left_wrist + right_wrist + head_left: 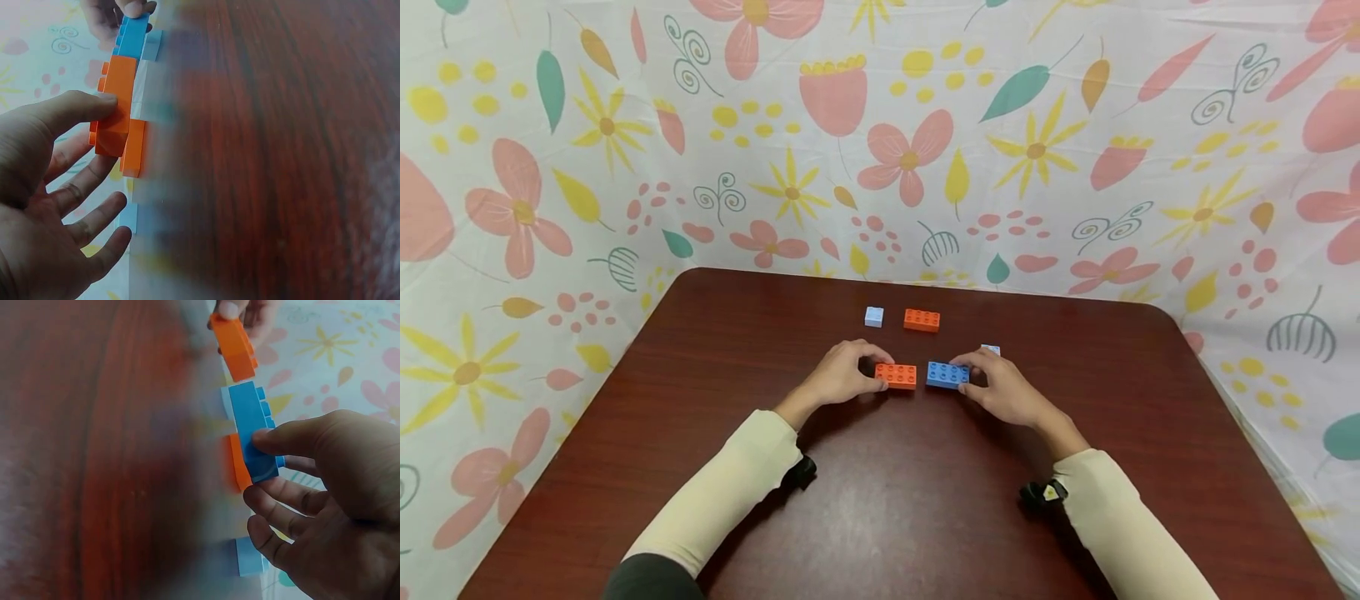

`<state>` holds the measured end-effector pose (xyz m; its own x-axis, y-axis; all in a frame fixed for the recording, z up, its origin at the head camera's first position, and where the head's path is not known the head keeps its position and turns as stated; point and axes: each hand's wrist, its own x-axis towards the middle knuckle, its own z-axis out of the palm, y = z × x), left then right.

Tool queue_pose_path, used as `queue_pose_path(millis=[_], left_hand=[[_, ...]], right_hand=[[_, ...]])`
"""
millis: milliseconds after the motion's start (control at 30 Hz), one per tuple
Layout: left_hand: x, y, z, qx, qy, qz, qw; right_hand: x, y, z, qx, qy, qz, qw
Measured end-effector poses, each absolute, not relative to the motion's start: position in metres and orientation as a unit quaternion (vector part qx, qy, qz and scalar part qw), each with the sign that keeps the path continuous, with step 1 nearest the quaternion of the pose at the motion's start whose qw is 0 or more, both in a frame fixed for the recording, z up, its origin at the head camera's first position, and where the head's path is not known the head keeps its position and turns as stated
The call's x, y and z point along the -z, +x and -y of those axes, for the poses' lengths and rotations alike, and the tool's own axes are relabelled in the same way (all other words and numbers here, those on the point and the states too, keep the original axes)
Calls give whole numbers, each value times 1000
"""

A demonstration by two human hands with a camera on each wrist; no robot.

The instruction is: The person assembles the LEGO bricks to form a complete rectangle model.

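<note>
My left hand (844, 372) pinches an orange building brick (897, 376) between thumb and fingers, its studs facing up. In the left wrist view the thumb presses the near side of that brick (117, 103), while the lower fingers are spread off it. Opposite, my right hand (1003, 387) pinches a blue building brick (947, 375) of the same long shape, studs up. The right wrist view shows the thumb on the side of the blue brick (250, 419). The two bricks stand end to end, a narrow gap between them in the head view.
Farther back on the dark wooden table (865, 500) lie a small light-blue brick (874, 317) and a second orange brick (922, 320). Another light-blue brick (991, 349) is partly hidden behind my right hand. A flower-patterned cloth (925, 233) hangs behind the table.
</note>
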<state>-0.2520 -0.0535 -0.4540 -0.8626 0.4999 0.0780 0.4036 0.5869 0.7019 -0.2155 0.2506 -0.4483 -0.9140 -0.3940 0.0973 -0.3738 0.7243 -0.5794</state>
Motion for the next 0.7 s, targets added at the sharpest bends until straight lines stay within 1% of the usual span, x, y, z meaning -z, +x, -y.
queue_pose_path(millis=[267, 567, 700], left_hand=[[453, -249, 50, -371, 249, -890, 86], [456, -244, 49, -327, 253, -906, 90], [458, -243, 50, -321, 258, -907, 86]], right_hand=[[451, -206, -240, 310, -223, -924, 21], [461, -205, -236, 303, -224, -925, 38], [465, -204, -234, 299, -226, -927, 31]])
